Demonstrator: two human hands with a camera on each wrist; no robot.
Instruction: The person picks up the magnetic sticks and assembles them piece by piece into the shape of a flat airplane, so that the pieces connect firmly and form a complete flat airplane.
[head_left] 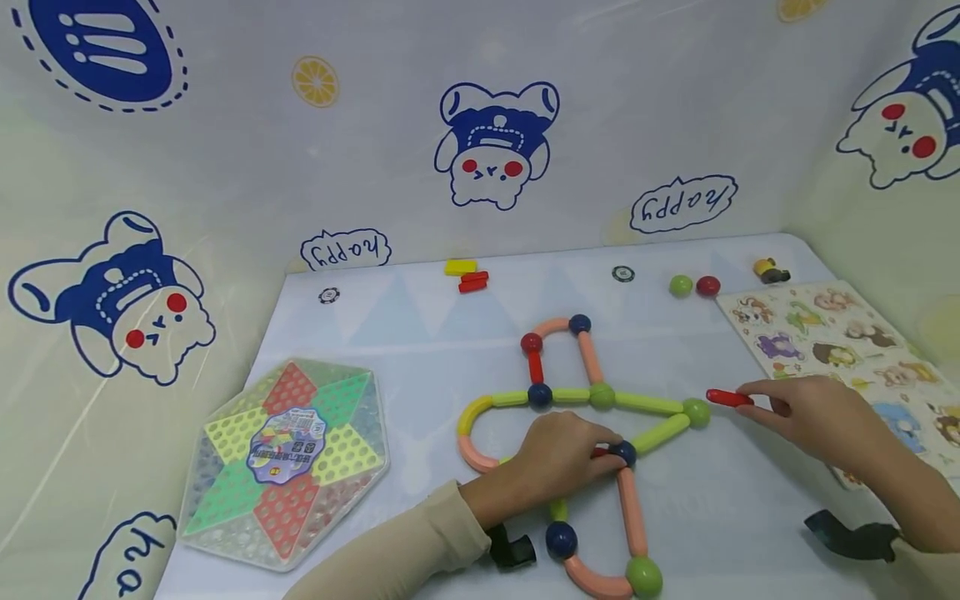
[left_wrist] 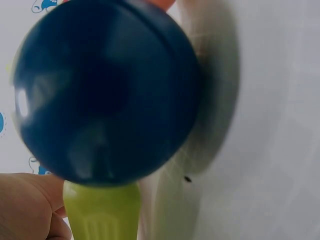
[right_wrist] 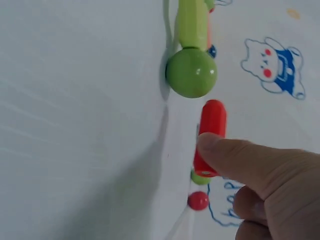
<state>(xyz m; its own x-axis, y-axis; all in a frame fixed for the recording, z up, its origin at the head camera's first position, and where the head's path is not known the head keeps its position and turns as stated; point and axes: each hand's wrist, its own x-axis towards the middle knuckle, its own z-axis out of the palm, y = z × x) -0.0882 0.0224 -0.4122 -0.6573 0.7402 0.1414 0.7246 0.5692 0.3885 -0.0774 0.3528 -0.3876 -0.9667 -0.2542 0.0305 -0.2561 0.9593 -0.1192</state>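
A red magnetic rod (head_left: 726, 398) is pinched between thumb and fingers of my right hand (head_left: 821, 417). Its free end points at the green ball (head_left: 697, 412) at the tip of a flat magnetic figure, with a gap between them. Over the figure's middle, my left hand (head_left: 558, 454) pinches a short red piece (head_left: 600, 452), mostly hidden by the fingers, right at a dark blue ball (head_left: 622, 453). The figure has green rods (head_left: 648, 403), orange rods (head_left: 632, 512) and a yellow curved rod (head_left: 474, 413). A large blue ball (left_wrist: 107, 95) fills the left wrist view.
A hexagonal box (head_left: 285, 462) of coloured pieces lies at left. Loose red rods (head_left: 472, 283) and a yellow piece (head_left: 461, 267) lie at the back. At back right are a green ball (head_left: 681, 286), a red ball (head_left: 708, 286) and a small figurine (head_left: 770, 271), near an animal sticker sheet (head_left: 817, 325).
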